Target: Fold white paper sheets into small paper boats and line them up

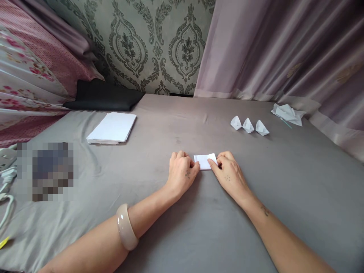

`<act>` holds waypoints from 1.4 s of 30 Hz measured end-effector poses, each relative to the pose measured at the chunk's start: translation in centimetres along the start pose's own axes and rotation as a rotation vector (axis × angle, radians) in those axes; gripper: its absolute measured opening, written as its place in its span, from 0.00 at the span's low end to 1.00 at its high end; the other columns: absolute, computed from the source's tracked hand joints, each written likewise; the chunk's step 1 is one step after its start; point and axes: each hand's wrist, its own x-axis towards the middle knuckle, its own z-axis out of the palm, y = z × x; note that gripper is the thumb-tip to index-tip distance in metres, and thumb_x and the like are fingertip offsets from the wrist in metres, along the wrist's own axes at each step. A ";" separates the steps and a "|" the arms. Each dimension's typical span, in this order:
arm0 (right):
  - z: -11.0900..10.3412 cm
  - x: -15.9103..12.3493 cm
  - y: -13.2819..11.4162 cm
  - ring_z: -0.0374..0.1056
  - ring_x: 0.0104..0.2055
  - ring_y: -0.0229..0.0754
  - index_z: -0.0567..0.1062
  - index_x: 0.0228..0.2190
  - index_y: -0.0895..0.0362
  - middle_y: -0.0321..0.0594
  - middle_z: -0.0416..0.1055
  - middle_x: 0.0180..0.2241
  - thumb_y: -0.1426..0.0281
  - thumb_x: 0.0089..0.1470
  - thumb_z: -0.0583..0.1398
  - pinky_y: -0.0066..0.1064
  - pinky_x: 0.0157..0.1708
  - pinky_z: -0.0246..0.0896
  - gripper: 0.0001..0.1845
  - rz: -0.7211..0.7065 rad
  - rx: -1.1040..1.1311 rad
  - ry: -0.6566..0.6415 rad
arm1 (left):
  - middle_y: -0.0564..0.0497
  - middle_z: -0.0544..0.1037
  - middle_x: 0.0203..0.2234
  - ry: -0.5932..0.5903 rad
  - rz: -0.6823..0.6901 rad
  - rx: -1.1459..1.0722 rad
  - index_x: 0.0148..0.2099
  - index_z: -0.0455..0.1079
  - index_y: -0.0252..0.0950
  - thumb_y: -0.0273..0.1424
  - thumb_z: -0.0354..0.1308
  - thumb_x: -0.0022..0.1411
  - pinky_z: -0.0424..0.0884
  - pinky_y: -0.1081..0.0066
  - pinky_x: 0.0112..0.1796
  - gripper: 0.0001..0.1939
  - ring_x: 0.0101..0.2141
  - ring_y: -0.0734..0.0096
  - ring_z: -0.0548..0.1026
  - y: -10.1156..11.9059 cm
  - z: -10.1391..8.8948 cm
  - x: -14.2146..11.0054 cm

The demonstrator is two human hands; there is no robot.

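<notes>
A small folded sheet of white paper (pixel 204 161) lies on the grey cloth surface between my two hands. My left hand (pixel 182 168) is closed at its left edge, thumb and fingers pinching the corner. From the other side my right hand (pixel 229 170) grips the right edge, its thumb on top of the paper and its fingers behind. Part of each paper edge is hidden by my fingers. Beyond my right hand stand three small folded paper boats, the left one (pixel 236 123), the middle one (pixel 248 125) and the right one (pixel 262 128), in a row.
A stack of white paper (pixel 112 127) lies at the back left, near a black folded sheet (pixel 105 94). Crumpled white paper (pixel 288 113) sits at the far right by the curtain (pixel 241 49). White cables (pixel 7 182) and a blurred-out patch (pixel 51 170) are at the left edge.
</notes>
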 end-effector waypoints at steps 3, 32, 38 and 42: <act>0.0 0.0 0.0 0.61 0.26 0.37 0.58 0.20 0.53 0.39 0.64 0.32 0.61 0.58 0.55 0.32 0.29 0.59 0.19 0.014 -0.004 -0.013 | 0.46 0.72 0.32 -0.004 -0.007 -0.008 0.22 0.67 0.35 0.33 0.55 0.61 0.66 0.62 0.40 0.15 0.38 0.61 0.65 0.0 0.0 0.1; -0.5 -0.3 0.3 0.66 0.36 0.43 0.69 0.34 0.56 0.42 0.67 0.37 0.65 0.60 0.55 0.32 0.34 0.59 0.07 0.024 -0.147 0.030 | 0.48 0.73 0.40 -0.108 0.446 0.418 0.43 0.67 0.37 0.22 0.43 0.66 0.61 0.64 0.39 0.13 0.41 0.61 0.66 0.6 -0.5 0.0; -1.4 -2.1 -2.1 0.65 0.44 0.44 0.73 0.42 0.56 0.43 0.72 0.42 0.78 0.62 0.47 0.34 0.43 0.62 0.17 -0.317 -0.093 -0.067 | 0.47 0.76 0.35 -0.232 0.642 0.515 0.41 0.71 0.33 0.23 0.44 0.67 0.62 0.64 0.44 0.14 0.38 0.63 0.71 0.5 -2.0 -0.4; -1.9 -4.1 -4.1 0.66 0.44 0.46 0.70 0.50 0.58 0.46 0.71 0.45 0.71 0.64 0.48 0.37 0.44 0.63 0.17 -0.327 -0.240 -0.168 | 0.42 0.76 0.45 -0.250 0.682 0.583 0.47 0.71 0.31 0.24 0.46 0.65 0.59 0.59 0.52 0.14 0.48 0.59 0.70 0.9 -2.9 -2.0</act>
